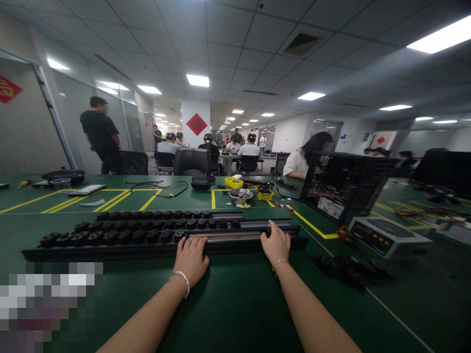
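Head view shows you a wide green counter (235,304) marked with yellow lines, and across it, just ahead of you, a long black rail (162,235) lying flat, with rows of black knobs (121,236) seated along its left and middle stretch. To the right stands an open black case (342,184) with a grey box (388,237) near it; farther back sit a metal bowl (241,194) and a yellow tray (234,182). Your hands are apart, both laid on the rail's near edge: left hand (191,260) near the middle with fingers curled on it, right hand (275,243) toward the right end; whether either truly grips, you cannot tell. The rail looks stiff and fairly heavy, so hold it low at both sides; the knobs look loose enough to roll
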Action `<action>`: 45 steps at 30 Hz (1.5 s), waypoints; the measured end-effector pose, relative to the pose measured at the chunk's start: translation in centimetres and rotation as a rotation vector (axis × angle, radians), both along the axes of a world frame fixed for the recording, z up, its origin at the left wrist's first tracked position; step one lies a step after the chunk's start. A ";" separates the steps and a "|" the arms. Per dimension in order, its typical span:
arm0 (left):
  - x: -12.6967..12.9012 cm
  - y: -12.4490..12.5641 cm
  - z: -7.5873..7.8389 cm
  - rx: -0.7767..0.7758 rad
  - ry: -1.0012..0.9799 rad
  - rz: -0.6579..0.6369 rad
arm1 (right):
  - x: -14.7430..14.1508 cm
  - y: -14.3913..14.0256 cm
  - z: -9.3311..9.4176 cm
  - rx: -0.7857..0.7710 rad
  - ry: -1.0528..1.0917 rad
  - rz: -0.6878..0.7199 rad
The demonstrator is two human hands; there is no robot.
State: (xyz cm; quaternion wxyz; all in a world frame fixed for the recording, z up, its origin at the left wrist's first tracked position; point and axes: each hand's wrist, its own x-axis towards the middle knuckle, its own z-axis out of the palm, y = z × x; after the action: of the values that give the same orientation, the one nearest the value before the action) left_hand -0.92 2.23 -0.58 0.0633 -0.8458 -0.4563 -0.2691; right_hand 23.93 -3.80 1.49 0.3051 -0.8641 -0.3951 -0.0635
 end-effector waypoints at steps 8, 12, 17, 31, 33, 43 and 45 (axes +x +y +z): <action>0.0 0.0 0.1 -0.006 -0.004 -0.005 | 0.2 0.0 0.0 -0.038 -0.018 -0.023; 0.0 0.1 0.0 -0.002 -0.008 -0.009 | 0.4 -0.1 0.1 -0.037 -0.009 -0.021; 0.0 0.1 -0.1 -0.001 -0.011 -0.007 | 0.7 -0.2 0.1 -0.022 0.006 -0.017; 0.1 0.0 0.0 -0.005 -0.012 -0.012 | 0.9 -0.3 0.1 -0.025 0.032 -0.036; 0.0 0.0 0.0 -0.010 -0.008 -0.011 | 0.9 -0.3 0.2 -0.034 0.035 -0.037; -0.1 0.0 0.1 -0.023 -0.002 -0.007 | 0.9 -0.6 0.5 -0.068 0.047 -0.050; -0.1 0.0 0.1 -0.023 -0.004 -0.007 | 0.9 -0.6 0.5 -0.068 0.050 -0.047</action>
State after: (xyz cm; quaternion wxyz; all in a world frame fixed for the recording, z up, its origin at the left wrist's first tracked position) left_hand -1.00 2.20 -0.43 0.0520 -0.8474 -0.4567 -0.2657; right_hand 24.86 -4.37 2.04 0.2837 -0.8844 -0.3689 -0.0355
